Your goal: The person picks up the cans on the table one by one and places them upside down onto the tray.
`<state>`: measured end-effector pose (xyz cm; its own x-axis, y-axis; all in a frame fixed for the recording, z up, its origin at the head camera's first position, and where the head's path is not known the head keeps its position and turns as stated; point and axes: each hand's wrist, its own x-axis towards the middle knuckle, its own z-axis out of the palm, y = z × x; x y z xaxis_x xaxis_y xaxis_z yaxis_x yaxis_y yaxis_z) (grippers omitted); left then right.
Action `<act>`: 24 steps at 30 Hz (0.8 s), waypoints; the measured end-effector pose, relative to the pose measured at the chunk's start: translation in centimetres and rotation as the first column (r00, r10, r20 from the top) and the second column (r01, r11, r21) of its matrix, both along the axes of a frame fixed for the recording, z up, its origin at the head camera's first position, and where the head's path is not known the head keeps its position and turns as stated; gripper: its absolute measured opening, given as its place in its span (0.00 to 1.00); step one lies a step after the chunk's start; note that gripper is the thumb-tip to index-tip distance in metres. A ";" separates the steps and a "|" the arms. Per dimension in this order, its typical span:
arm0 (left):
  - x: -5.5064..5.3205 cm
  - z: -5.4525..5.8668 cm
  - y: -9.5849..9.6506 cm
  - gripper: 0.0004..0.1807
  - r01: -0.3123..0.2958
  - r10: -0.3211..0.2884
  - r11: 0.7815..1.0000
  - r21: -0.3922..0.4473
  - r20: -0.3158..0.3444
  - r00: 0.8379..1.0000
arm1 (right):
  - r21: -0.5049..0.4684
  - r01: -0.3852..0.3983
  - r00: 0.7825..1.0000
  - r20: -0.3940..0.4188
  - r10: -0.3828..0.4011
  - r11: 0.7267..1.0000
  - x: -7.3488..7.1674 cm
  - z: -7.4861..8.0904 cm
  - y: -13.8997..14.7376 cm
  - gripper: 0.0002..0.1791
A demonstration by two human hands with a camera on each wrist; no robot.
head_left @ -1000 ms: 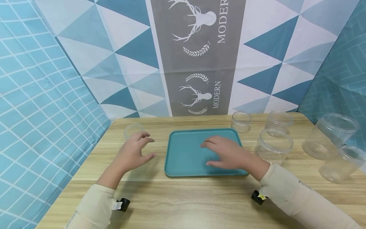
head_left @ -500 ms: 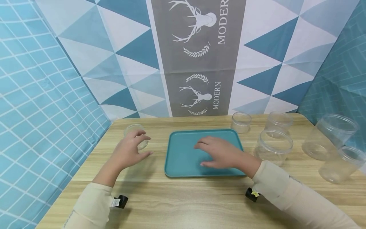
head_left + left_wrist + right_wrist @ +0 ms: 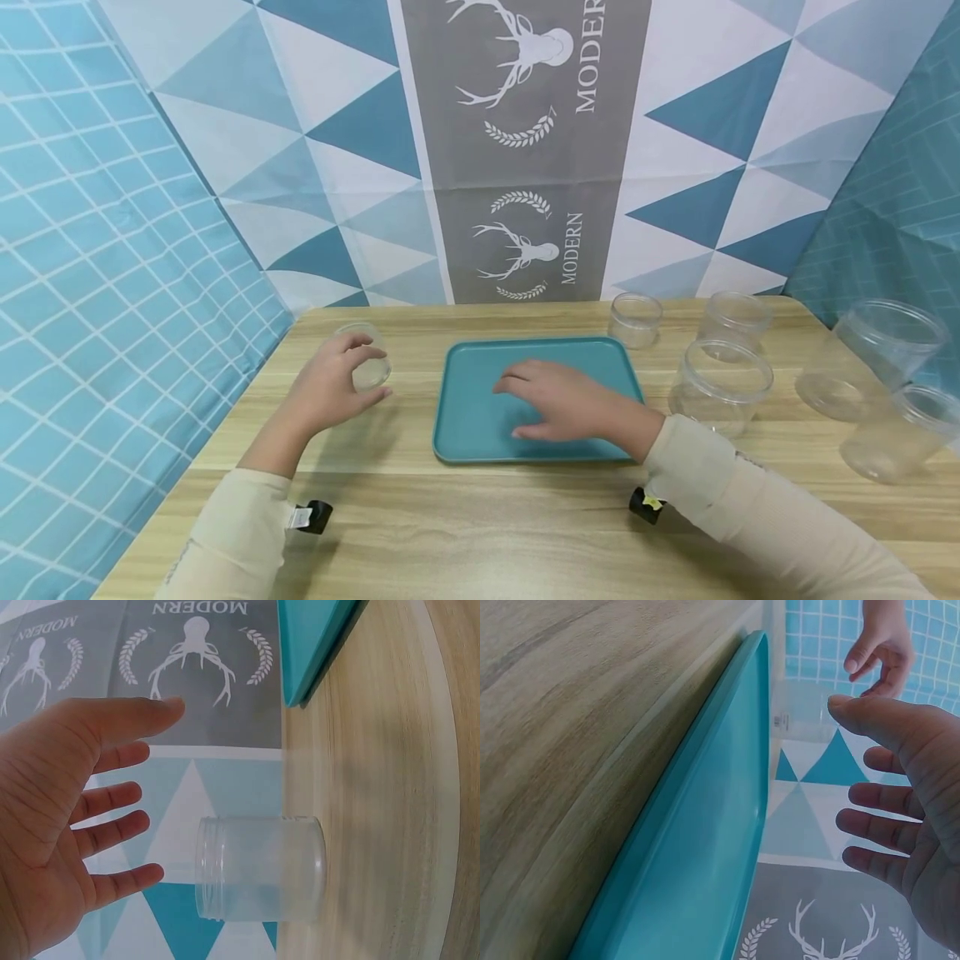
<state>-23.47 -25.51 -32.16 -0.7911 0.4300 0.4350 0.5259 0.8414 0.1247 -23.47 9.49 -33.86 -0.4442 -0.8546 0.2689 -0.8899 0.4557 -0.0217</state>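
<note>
A clear plastic jar (image 3: 259, 870) without a lid stands upright on the wooden table at the left. My left hand (image 3: 333, 383) hovers near it with fingers spread and relaxed, holding nothing; in the left wrist view a gap shows between the fingertips and the jar's threaded rim. In the head view the hand partly covers the jar (image 3: 372, 372). Over the teal tray (image 3: 465, 417) hangs my right hand (image 3: 558, 402), thumb apart from loosely bent fingers, with nothing in it. The right wrist view has the tray (image 3: 697, 825) below this hand.
Several more clear jars stand on the right: a small one (image 3: 636, 321) behind the tray's corner, a wide one (image 3: 720, 392) beside my right forearm, and a tall one (image 3: 862, 358) farther right. Patterned cloth (image 3: 525, 167) closes off the back and sides.
My left hand has drifted left and a little toward me, uncovering more of the jar. The right hand has moved left over the tray. Tray and jars have stayed put.
</note>
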 end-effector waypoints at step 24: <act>-1.7 0.0 -1.4 0.28 -0.084 0.084 0.996 -0.012 0.029 0.996 | 0.073 -0.013 1.000 0.028 0.011 0.997 0.0 0.2 -2.7 0.31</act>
<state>-25.18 -26.92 -32.16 -0.8371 0.3659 0.4068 0.4495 0.8838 0.1301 -23.43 6.77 -33.62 -0.4401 -0.8769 0.1930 -0.8948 0.4462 -0.0131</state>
